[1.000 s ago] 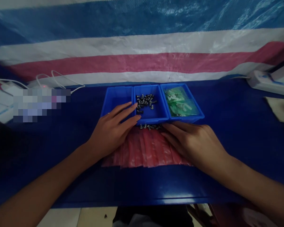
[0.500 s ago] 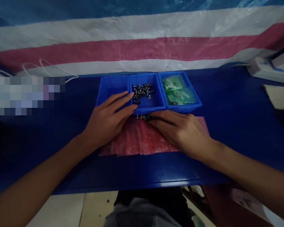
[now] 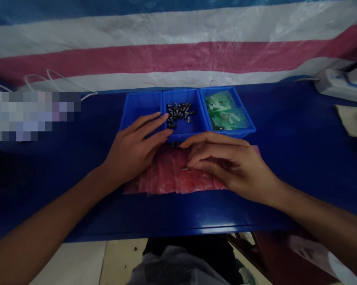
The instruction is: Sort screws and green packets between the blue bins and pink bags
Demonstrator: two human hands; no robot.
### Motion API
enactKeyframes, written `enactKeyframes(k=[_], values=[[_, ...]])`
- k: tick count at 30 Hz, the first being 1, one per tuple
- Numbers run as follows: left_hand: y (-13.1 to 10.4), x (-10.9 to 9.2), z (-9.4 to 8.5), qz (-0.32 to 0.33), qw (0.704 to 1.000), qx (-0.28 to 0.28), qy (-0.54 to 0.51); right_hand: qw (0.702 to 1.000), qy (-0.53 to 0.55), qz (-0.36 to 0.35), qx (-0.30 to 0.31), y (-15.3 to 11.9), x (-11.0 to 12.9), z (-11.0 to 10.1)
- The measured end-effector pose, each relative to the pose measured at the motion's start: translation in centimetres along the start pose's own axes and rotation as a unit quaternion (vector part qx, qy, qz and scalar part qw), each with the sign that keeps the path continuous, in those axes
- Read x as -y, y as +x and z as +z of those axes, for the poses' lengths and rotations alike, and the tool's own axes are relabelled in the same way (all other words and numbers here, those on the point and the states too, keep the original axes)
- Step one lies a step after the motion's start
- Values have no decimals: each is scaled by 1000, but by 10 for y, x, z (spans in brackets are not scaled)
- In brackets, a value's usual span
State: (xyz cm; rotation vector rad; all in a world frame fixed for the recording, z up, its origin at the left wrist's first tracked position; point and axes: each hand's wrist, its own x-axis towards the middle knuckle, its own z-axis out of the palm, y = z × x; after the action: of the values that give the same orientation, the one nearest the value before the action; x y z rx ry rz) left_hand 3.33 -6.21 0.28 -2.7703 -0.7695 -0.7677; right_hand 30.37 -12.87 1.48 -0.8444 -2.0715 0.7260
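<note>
Between the thumb and forefinger of my right hand (image 3: 226, 160) is a small screw (image 3: 185, 168), held just over a row of overlapping red plastic bags (image 3: 169, 174). My left hand (image 3: 139, 138) lies with fingers spread beside the front wall of the middle blue bin (image 3: 186, 136), holding nothing that I can see. Many dark screws (image 3: 178, 111) lie in that bin's back left part. Several more screws (image 3: 175, 145) sit on the bags' top edge, partly hidden by my right fingers.
The left blue bin (image 3: 143, 103) adjoins the middle one. Green bags (image 3: 226, 111) with pale pieces fill the right blue bin (image 3: 249, 128). A white power strip (image 3: 333, 85) and a beige cloth (image 3: 352, 120) lie at the right. White cables (image 3: 68, 83) run at the left.
My right hand has drawn back from the screws at the bags' top edge, toward me, with one screw pinched in its fingertips. My left hand has stayed in place.
</note>
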Motion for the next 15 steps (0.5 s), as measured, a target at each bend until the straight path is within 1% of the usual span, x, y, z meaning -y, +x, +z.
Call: enactKeyframes(k=[2, 5, 7, 12, 15], values=[[0, -1, 0, 2, 1000, 2, 3, 1000, 21, 4, 12, 1, -1, 0], [1, -1, -1, 6, 1000, -3, 10, 997, -43, -54, 42, 0, -7, 3], [1, -2, -1, 9, 1000, -9, 13, 991, -84, -79, 65, -1, -11, 5], [1, -1, -1, -6, 1000, 13, -2, 984, -115, -101, 91, -3, -11, 4], [0, -1, -1, -14, 1000, 14, -13, 983, -123, -94, 102, -4, -7, 4]])
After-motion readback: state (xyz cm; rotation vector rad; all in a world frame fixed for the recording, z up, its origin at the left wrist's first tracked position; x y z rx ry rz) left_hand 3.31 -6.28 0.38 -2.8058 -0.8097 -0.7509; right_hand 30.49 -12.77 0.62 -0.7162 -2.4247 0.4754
